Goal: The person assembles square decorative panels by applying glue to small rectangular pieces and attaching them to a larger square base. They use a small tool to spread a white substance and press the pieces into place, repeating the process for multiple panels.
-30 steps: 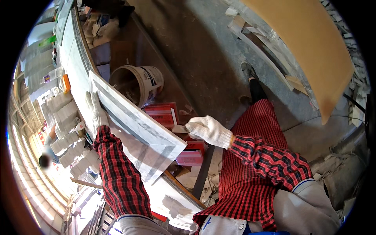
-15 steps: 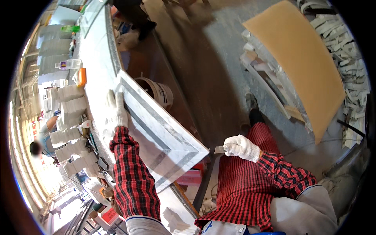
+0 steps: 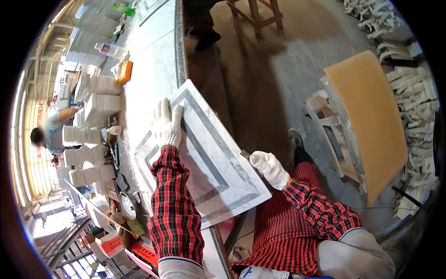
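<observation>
A white marble panel (image 3: 201,160) with grey inlaid bands lies at an angle on the long worktable, its right corner jutting past the table's edge. Flat on its far left part rests my gloved left hand (image 3: 167,125), fingers stretched out and holding nothing. My gloved right hand (image 3: 270,170) is closed around a small flat grey piece (image 3: 245,154), perhaps a scraper blade; most of it is hidden in the fingers. The piece's visible end meets the panel's right edge or lies very near it.
On the table (image 3: 158,60) stand an orange block (image 3: 124,71), a clear bottle (image 3: 111,50) and several stacks of white tiles (image 3: 102,108). A tan board (image 3: 369,121) leans over a crate on the floor at right. A person (image 3: 199,23) stands at the far end; another (image 3: 55,130) is at left.
The panel now lies more squarely in view, turned somewhat. My left hand has shifted onto its surface. My right hand has moved up, bringing the grey piece to the panel's right edge.
</observation>
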The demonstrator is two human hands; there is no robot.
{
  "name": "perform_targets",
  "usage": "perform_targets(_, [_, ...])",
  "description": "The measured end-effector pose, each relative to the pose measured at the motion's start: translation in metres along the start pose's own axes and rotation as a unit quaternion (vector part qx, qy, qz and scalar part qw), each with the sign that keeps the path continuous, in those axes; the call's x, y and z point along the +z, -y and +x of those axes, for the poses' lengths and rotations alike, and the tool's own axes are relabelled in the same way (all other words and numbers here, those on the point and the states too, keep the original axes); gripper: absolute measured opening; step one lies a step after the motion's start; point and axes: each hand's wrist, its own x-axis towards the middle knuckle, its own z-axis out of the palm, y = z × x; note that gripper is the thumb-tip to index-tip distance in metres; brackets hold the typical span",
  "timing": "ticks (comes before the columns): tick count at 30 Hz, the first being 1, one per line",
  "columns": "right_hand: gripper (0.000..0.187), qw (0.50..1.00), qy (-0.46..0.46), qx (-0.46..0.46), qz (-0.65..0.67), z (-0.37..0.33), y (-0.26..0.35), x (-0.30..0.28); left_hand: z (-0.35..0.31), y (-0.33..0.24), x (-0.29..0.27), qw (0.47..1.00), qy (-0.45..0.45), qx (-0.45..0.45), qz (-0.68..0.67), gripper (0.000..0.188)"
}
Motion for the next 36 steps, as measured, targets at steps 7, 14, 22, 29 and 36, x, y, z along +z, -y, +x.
perform_targets(7, [0.054,0.992,-0.077,-0.042,-0.088,0.074,0.009,0.023,0.007,-0.001,-0.005,0.996,0.007,-0.076,-0.051,0.055])
perform_targets(14, [0.051,0.995,-0.086,0.033,0.036,0.174,0.014,0.044,0.017,-0.007,-0.015,0.985,0.038,-0.128,-0.106,0.053])
perform_targets(22, [0.046,0.995,-0.085,0.04,0.039,0.27,0.038,0.048,0.031,-0.011,-0.021,0.967,0.141,-0.19,-0.1,0.058])
perform_targets(29, [0.047,0.996,-0.08,0.045,0.002,0.268,0.044,0.051,0.027,-0.006,-0.015,0.964,0.135,-0.207,-0.098,0.059])
perform_targets(36, [0.042,0.998,-0.051,-0.024,0.027,0.269,0.055,0.062,0.026,-0.006,-0.01,0.958,0.141,-0.226,-0.109,0.063])
